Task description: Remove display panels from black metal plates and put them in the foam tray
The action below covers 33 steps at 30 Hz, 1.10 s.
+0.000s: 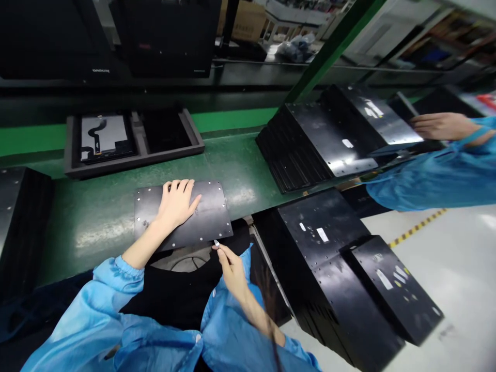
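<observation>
A dark metal plate [209,212] with small holes along its edges lies flat on the green belt [96,222] near its front edge. My left hand [176,204] rests palm down on the plate, fingers together. My right hand [230,266] is just below the plate's front right corner and pinches a small pale item [216,243], too small to identify, at its fingertips close to the plate's edge. Both arms wear blue sleeves.
A black tray [132,160] holding a panel sits farther back on the belt. Stacks of black plates stand at the right [310,144] and lower right [349,274]. Another person's hand [442,126] and blue sleeve reach over plates at far right. A dark stack [19,217] stands at left.
</observation>
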Motion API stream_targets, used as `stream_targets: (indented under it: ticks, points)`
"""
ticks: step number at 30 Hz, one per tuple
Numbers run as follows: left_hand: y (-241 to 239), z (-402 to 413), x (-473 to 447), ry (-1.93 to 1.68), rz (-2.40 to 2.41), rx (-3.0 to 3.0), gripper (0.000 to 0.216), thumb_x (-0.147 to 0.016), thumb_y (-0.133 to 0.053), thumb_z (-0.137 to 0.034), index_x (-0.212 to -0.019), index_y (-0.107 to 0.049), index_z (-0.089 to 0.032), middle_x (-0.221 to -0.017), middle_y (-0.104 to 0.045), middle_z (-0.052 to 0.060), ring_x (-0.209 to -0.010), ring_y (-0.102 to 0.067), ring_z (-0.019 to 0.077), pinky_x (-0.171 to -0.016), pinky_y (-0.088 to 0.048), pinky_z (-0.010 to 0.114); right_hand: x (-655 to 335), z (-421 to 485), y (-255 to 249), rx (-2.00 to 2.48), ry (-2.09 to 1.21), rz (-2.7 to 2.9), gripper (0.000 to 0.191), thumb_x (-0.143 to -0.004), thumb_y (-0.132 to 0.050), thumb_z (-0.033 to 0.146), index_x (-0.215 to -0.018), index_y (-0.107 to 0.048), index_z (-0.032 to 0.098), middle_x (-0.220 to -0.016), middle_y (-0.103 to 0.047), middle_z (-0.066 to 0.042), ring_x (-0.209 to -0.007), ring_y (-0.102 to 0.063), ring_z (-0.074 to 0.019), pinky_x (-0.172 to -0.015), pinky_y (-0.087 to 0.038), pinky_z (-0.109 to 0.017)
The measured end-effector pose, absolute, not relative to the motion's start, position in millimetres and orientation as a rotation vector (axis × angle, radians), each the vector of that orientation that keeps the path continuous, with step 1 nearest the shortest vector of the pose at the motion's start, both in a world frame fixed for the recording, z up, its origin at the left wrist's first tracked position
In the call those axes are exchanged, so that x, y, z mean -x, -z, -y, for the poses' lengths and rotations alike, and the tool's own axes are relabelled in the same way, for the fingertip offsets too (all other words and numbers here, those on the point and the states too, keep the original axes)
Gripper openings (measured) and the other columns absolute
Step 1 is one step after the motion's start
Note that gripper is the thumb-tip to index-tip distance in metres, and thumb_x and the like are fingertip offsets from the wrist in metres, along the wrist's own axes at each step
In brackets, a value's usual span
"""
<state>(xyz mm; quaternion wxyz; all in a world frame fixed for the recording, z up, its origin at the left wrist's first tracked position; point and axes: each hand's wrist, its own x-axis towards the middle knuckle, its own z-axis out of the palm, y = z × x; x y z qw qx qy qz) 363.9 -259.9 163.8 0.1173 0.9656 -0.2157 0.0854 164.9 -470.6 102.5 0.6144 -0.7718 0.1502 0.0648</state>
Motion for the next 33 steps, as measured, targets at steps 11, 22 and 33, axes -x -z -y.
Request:
stream_targets:
  ticks: [11,22,33]
  points:
    - [-162,258,-366,-0.270,0.650,-2.833,0.062,-0.112,-0.037,-0.051,-0.155,-0.055,-0.010,-0.149,-0.064,0.023,-0.132,-0.054,0.0415,-0.115,-0.038,0.060,-169,444,-92,1.788,-0.062,-0.419,0.059,-0.104,-0.053,0.065,-0.131,-0.081,0.021,-0.111,-0.082,-0.012,-0.118,-0.072,-0.0333,-0.111,-0.055,-0.050]
    - [-172,236,-318,-0.077,1.066,-2.656,0.106,-0.092,-0.070,-0.075,-0.175,-0.032,-0.019,-0.184,-0.019,0.021,-0.170,-0.016,0.0449,-0.135,-0.013,0.073,-217,505,-201,2.677,-0.542,0.093,0.035,-0.115,-0.050,0.038,-0.132,-0.080,0.034,-0.109,-0.085,-0.008,-0.098,-0.081,-0.0313,-0.083,-0.054,-0.037]
    - [-179,216,-277,-0.179,1.206,-2.805,0.051,-0.108,-0.054,-0.017,-0.159,-0.060,-0.020,-0.161,-0.060,0.017,-0.149,-0.058,0.0405,-0.119,-0.055,0.057,-241,510,-208,3.030,-0.386,0.341,0.028,-0.116,-0.051,0.035,-0.125,-0.077,0.030,-0.106,-0.084,-0.007,-0.089,-0.080,-0.0241,-0.069,-0.041,-0.028]
